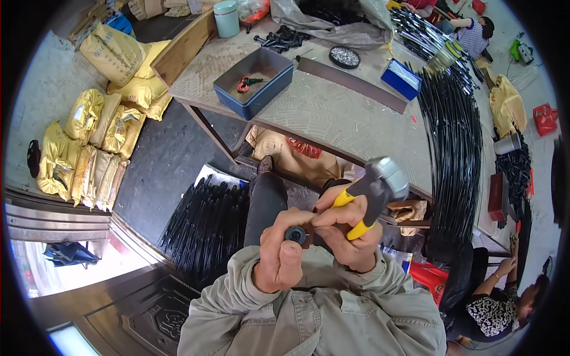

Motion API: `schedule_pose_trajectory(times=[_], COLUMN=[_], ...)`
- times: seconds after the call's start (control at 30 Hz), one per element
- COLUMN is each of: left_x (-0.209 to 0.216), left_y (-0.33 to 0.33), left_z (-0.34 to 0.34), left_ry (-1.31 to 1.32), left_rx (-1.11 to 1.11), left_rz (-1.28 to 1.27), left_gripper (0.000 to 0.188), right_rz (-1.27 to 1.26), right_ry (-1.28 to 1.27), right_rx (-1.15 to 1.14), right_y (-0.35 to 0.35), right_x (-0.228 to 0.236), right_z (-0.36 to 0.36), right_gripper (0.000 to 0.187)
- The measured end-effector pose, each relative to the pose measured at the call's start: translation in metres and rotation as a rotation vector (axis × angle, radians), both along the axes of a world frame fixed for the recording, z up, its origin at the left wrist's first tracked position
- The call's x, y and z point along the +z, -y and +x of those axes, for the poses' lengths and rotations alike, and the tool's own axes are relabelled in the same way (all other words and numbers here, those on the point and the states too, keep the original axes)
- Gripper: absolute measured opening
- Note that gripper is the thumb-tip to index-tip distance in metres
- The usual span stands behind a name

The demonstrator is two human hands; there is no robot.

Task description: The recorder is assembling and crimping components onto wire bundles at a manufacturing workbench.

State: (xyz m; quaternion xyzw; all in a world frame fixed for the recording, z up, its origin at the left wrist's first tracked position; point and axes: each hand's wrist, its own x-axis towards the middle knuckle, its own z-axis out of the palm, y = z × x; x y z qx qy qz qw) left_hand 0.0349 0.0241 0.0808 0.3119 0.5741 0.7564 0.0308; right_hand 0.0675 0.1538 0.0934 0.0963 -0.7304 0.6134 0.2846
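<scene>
My left hand (279,255) grips a small black round cap-like part (295,235) between thumb and fingers, close to my chest. My right hand (344,231) holds a hammer with a yellow-and-black handle (358,227) and a grey metal head (385,178) that points up and to the right. The fingertips of my right hand also touch the black part, so both hands meet around it. My dark trouser leg (264,202) lies under the hands.
A worktable (332,113) carries a blue metal tray (254,83), a round tin of small metal bits (344,57), a blue box (401,78) and long black rods (454,142). Yellow sacks (98,142) lie on the left. Black rods (205,222) fill a bin below. A seated person (504,296) is at the lower right.
</scene>
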Motion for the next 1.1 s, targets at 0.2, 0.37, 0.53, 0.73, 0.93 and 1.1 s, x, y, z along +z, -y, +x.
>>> schedule_pose_trajectory(times=[0.2, 0.37, 0.53, 0.73, 0.93, 1.1], left_x=[-0.011, -0.001, -0.010, -0.009, -0.001, -0.005], left_y=[0.006, 0.002, 0.001, 0.006, 0.010, 0.007], left_z=[0.004, 0.007, 0.002, -0.003, -0.005, -0.005], left_ry=[-0.005, -0.019, -0.047, -0.042, 0.011, -0.015], left_rx=[-0.019, 0.009, -0.034, -0.129, -0.116, -0.084], left_rz=[-0.117, -0.062, -0.002, 0.000, -0.048, 0.036], left_gripper=[0.048, 0.048, 0.048, 0.048, 0.055, 0.046], right_rz=[0.426, 0.341, 0.145, 0.004, -0.159, -0.049], right_ry=[-0.040, -0.056, -0.047, -0.091, -0.086, -0.078], right_rx=[-0.164, -0.097, -0.018, 0.079, 0.244, 0.215], right_y=[-0.010, -0.011, -0.013, -0.008, -0.005, -0.003], right_x=[0.017, 0.014, 0.003, -0.013, -0.023, -0.017], right_z=[0.005, 0.002, -0.005, -0.013, -0.012, -0.013], right_gripper=[0.016, 0.016, 0.017, 0.015, 0.012, 0.013])
